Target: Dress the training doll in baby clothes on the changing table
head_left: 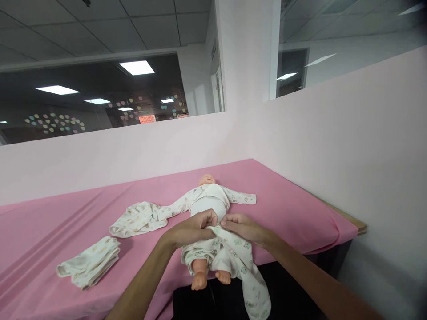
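**Both hands meet at the pants' waist, over the doll's hips**

Nearest to the person, a loose leg of the pants (247, 262) hangs down past the table's edge, a little to the right. Just beside it are the doll's feet (199, 281), at the edge and pointing to the person. Around one ankle the pants are bunched.

Above the feet, the left hand (196, 227) and the right hand (245, 227) come in from their own sides. Each pinches the cloth between thumb and fingers, and the fingertips almost meet. The right hand is the nearer one to the hanging leg; the left hand is nearer to the bunched part. To the left, well apart from the hands, lies a folded cloth (92, 263).

The doll (207, 206) lies on its back, and its long axis runs almost straight away from the person. Its belly is just beyond the fingertips. The shirt (199, 192) is spread; one sleeve goes right, the other goes left toward a bunch of cloth (142, 218). Whether these two are one piece, one cannot tell.

On the right, the pink cover (287, 209) stretches to the wall (340, 133), giving sideways room. Farthest is the head (207, 179), near the back wall.
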Demonstrator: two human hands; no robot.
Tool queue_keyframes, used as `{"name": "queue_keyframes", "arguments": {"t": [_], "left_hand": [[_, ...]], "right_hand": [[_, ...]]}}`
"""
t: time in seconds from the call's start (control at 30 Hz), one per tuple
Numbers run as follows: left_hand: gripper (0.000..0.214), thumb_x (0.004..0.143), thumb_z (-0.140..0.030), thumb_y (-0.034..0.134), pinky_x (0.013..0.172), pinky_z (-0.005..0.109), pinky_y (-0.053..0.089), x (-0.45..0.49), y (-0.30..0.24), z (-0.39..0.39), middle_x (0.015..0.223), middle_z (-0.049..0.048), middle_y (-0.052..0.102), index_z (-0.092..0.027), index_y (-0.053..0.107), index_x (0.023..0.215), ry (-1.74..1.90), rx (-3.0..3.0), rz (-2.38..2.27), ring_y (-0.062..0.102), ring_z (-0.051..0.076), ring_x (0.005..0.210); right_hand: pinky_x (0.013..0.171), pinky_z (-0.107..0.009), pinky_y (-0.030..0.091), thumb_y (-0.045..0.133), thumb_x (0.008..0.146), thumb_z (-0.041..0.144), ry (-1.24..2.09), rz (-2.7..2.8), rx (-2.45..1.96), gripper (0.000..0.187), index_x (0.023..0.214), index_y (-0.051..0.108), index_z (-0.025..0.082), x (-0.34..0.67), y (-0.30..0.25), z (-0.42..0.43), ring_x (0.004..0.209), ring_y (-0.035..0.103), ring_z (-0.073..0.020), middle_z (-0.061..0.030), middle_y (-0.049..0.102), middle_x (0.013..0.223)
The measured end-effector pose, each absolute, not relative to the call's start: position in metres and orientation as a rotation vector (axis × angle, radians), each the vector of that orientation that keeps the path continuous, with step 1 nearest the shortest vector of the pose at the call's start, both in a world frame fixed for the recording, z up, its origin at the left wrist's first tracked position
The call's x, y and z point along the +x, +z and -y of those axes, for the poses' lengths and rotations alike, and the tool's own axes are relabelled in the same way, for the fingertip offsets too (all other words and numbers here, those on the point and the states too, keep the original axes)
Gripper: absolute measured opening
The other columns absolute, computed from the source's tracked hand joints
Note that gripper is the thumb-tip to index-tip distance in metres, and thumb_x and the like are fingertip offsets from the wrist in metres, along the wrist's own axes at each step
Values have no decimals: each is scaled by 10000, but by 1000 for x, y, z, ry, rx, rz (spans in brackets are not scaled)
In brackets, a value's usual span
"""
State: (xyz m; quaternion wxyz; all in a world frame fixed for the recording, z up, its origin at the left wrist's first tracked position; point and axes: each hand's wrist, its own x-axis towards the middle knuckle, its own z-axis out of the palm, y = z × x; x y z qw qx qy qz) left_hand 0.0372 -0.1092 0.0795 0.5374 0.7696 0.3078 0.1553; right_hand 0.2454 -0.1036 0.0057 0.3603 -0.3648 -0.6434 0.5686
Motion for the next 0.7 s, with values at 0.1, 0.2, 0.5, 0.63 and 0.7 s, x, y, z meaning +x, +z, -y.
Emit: {"name": "queue_keyframes", "arguments": {"t": [0.1, 0.2, 0.5, 0.63, 0.7], "left_hand": [[244, 754, -197, 678, 691, 228, 386, 31, 79, 108, 880, -19, 487, -195, 533, 950, 372, 1706, -635, 449, 105, 779], [297, 780, -287, 710, 757, 244, 402, 32, 74, 102, 908, 8, 523, -192, 599, 1039, 468, 1603, -621, 484, 112, 827], [195, 726, -287, 712, 491, 199, 287, 37, 83, 64, 585, -51, 465, -147, 578, 705, 517, 1564, -834, 377, 57, 516], [167, 715, -253, 671, 411, 195, 239, 33, 84, 60, 454, -60, 485, -159, 542, 668, 248, 1566, -873, 302, 40, 372], [207, 731, -258, 674, 393, 184, 244, 37, 77, 61, 445, -50, 492, -153, 521, 639, 177, 1552, -906, 314, 37, 357]], "right_hand": [[488, -224, 206, 594, 820, 536, 1406, 1743, -942, 394, 696, 479, 180, 250, 8, 100, 538, 277, -71, 68, 347, 604], [468, -228, 178, 530, 857, 523, 1225, 1792, -1007, 405, 658, 403, 193, 252, 27, 97, 520, 252, -72, 70, 303, 593], [510, -225, 285, 483, 900, 458, 813, 2065, -865, 351, 682, 482, 184, 231, 71, 95, 573, 369, -88, 48, 425, 637], [515, -234, 279, 471, 910, 456, 788, 2069, -838, 358, 678, 469, 183, 226, 70, 96, 574, 364, -91, 51, 398, 616], [543, -238, 299, 469, 915, 434, 756, 2082, -801, 350, 671, 457, 182, 222, 73, 100, 600, 389, -95, 43, 428, 638]]}}
